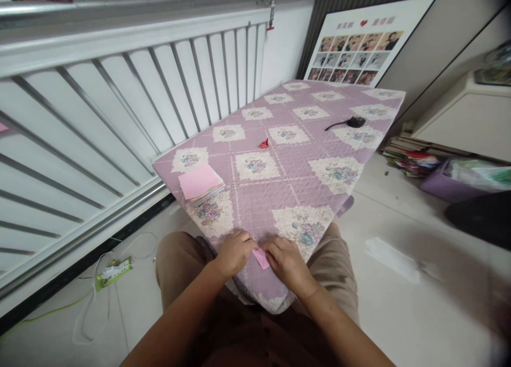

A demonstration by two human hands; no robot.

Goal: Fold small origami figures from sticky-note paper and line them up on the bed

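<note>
My left hand [235,252] and my right hand [286,260] meet at the near edge of a table covered with a purple quilted cloth [287,165]. Both pinch a small pink piece of paper [261,258] between their fingers, pressing it on the cloth. A stack of coloured paper squares [202,183], pink on top, lies to the left, beyond my left hand. A small red folded paper piece [264,142] rests further back near the table's middle.
A black cable with a round part [351,122] lies at the far right of the table. A white metal railing [120,106] runs along the left. A photo board [359,42] leans behind the table. Books [411,157] and a purple bin [443,186] stand on the floor right. A power strip [114,271] lies on the floor left.
</note>
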